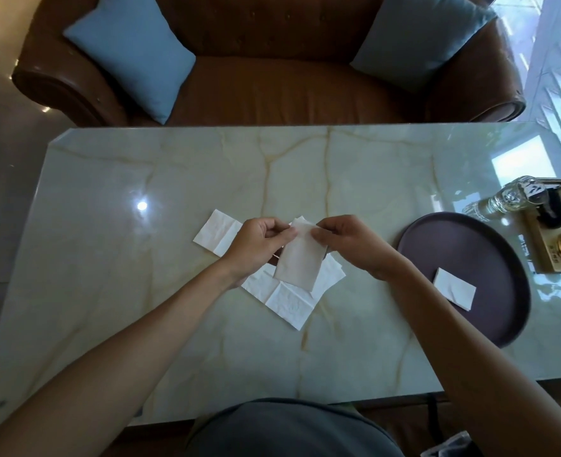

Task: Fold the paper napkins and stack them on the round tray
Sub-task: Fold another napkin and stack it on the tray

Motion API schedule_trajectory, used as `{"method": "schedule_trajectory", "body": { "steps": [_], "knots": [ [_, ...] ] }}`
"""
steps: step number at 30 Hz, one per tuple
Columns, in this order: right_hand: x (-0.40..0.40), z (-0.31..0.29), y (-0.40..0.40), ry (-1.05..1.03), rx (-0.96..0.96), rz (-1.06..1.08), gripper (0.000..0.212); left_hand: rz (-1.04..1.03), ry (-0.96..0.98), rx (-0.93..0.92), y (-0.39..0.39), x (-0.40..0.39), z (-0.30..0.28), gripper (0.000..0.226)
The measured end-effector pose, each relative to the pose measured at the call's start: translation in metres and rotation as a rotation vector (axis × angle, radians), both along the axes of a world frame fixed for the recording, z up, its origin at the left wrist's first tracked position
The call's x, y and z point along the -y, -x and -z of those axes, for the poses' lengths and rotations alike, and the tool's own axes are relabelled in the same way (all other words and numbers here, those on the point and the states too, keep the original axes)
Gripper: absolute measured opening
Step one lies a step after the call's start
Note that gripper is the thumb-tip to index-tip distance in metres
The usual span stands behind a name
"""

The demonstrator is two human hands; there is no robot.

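Above the middle of the marble table (140,291) I hold a white paper napkin (300,258), folded into a narrow rectangle. My left hand (261,244) pinches its top left corner and my right hand (345,240) pinches its top right corner. Beneath it lie unfolded white napkins (289,298), spread flat, and one more napkin (218,230) lies to the left. The round dark tray (470,245) sits at the right of the table. One folded napkin (454,288) rests on the tray's near part.
A glass bottle (506,199) lies at the far right beside a wooden tray (542,252) holding a dark box and a glass item. Behind the table stands a brown leather sofa (272,90) with two blue cushions. My grey-clothed lap is at the near edge.
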State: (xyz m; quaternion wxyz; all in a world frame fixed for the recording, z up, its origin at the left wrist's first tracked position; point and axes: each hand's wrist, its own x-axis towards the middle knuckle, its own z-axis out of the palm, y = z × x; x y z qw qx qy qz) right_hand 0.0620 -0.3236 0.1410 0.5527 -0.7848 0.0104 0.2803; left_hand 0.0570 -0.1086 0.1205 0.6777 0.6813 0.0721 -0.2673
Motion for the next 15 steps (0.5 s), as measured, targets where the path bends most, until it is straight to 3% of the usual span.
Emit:
{"method": "schedule_trajectory", "body": {
  "steps": [6,9,15],
  "knots": [
    [0.002,0.006,0.005,-0.001,-0.027,0.012,0.029,-0.063,-0.018,0.018,0.009,0.008,0.008,0.028],
    [0.003,0.008,0.007,-0.027,-0.043,0.034,0.030,-0.028,0.039,-0.027,0.015,0.005,0.010,0.027],
    [0.007,0.012,0.008,-0.021,-0.036,0.035,0.033,0.024,-0.028,0.026,0.023,0.003,0.017,0.027]
  ]
}}
